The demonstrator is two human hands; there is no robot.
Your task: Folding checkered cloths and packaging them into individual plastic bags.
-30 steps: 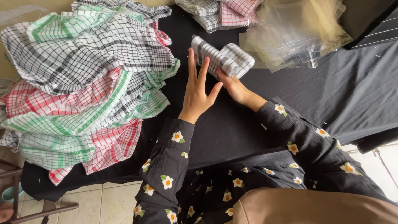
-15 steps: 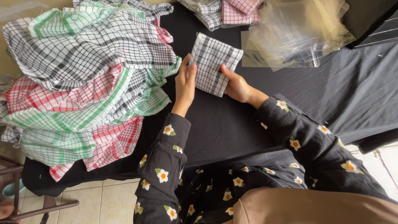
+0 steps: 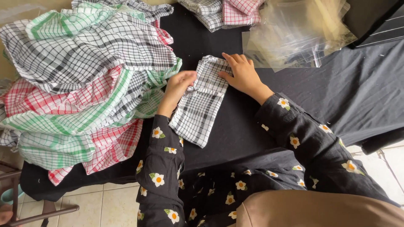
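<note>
Two bare hands work one black-and-white checked cotton cloth point(image 3: 200, 103), which lies folded into a long strip on the black-draped worktop point(image 3: 235, 138), running from near the far plastic bags toward the person. The left hand point(image 3: 179, 86) sits at the strip's left edge, fingers point(image 3: 189, 77) curled and pinching a fold of the fabric. The right hand point(image 3: 240, 73) lies flat on the strip's far end, fingers point(image 3: 229, 59) stretched out and pressing it down rather than gripping. One large heap of checked cloths in black, red and green point(image 3: 80, 84) fills the worktop just left of the strip. One smaller pile of folded checked cloths point(image 3: 223, 10) lies at the far edge, beside one stack of clear plastic bags point(image 3: 294, 33). Half a second earlier the cloth was a near-square panel held between both hands; now it is narrower and longer, and the right hand has moved on top of it.
</note>
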